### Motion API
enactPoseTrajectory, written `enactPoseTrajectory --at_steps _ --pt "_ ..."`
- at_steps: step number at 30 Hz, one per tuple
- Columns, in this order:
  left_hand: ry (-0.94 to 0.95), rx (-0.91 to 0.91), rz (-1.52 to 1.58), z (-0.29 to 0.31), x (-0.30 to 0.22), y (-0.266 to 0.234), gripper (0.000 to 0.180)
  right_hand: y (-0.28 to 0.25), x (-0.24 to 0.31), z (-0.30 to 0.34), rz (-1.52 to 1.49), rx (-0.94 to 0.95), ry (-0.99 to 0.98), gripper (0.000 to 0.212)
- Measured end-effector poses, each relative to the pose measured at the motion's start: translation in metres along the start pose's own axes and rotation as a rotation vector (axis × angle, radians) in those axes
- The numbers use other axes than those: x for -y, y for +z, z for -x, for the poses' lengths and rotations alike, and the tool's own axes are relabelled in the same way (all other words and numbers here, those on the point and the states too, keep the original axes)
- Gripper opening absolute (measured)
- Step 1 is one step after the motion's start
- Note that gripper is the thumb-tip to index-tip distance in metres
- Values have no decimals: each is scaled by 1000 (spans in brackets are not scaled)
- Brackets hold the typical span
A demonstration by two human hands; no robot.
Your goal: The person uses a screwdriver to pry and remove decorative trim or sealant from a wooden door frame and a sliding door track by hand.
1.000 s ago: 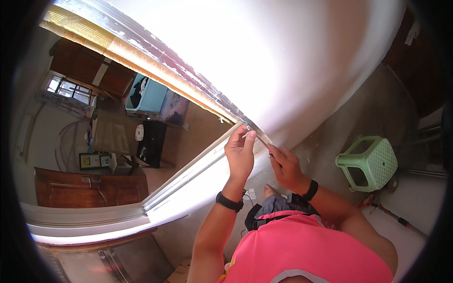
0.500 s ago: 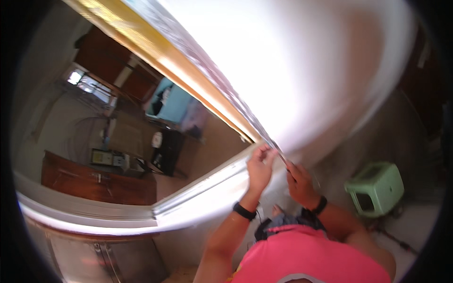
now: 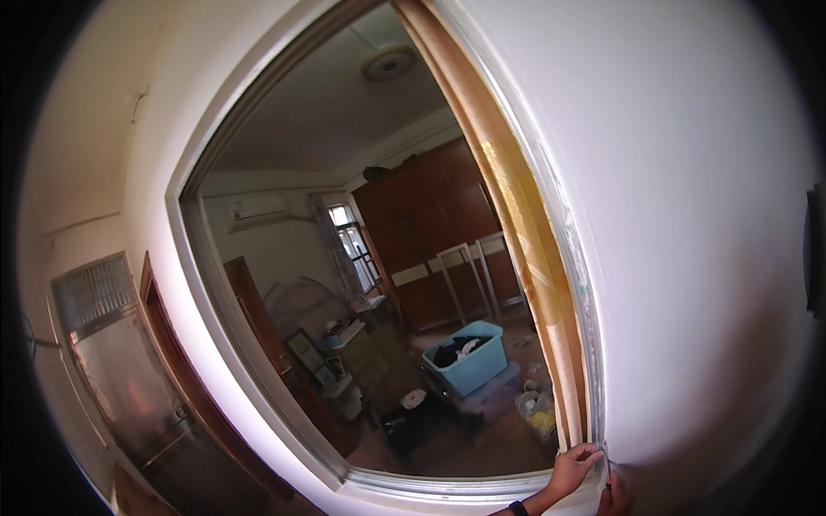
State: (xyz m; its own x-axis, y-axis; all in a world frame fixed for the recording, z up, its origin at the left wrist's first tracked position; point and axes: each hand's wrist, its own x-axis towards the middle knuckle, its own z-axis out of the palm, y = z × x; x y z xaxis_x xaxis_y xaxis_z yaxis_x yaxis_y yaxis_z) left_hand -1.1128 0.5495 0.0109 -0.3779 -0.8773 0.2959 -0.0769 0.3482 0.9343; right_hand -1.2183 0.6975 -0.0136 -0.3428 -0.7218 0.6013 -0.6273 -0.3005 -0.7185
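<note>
A large window frame (image 3: 430, 487) with a silvery metal edge stands before me. At its lower right corner, my left hand (image 3: 575, 471) has thumb and fingers pinched together against the edge. Whatever lies between those fingertips is too small to name. Just right of it and lower, my right hand (image 3: 616, 499) is closed around a slim tool (image 3: 609, 473), with its thin end pointing up along the frame's edge. The tool's exact kind cannot be told, and the picture's lower edge cuts off part of this hand.
A tan and yellow curtain (image 3: 527, 249) hangs just inside the frame's right side. White wall (image 3: 688, 206) rises beside it. Through the opening are a blue tub (image 3: 469, 365) of dark cloth, a brown wardrobe (image 3: 430, 215) and a ceiling lamp (image 3: 387, 63). A metal door (image 3: 129, 387) stands left.
My view has swung up and levelled, so the whole window shows and my hands sit at the lower right. Both hands remain at the same frame corner. The green stool has left view.
</note>
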Motion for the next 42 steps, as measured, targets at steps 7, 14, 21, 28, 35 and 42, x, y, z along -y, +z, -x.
enactPoseTrajectory --at_steps 7,14,21,28,35,42 --pt "75 -100 -119 -19 -27 1 19 -5 1 -10 87 -48 -90 33" --pt "102 -87 -83 -22 -71 -7 20 -11 -9 8 99 -6 -102 32" --pt "339 -161 8 -41 -108 -13 17 -31 15 7 37 90 -54 28" --pt "390 -158 76 -60 -167 -13 16 -32 9 14 85 73 -111 25" --pt "451 -219 2 -56 -175 -13 11 -50 44 6 160 201 -95 29" --pt "488 -275 1 -38 -137 -6 7 -47 17 14 -122 268 187 44"
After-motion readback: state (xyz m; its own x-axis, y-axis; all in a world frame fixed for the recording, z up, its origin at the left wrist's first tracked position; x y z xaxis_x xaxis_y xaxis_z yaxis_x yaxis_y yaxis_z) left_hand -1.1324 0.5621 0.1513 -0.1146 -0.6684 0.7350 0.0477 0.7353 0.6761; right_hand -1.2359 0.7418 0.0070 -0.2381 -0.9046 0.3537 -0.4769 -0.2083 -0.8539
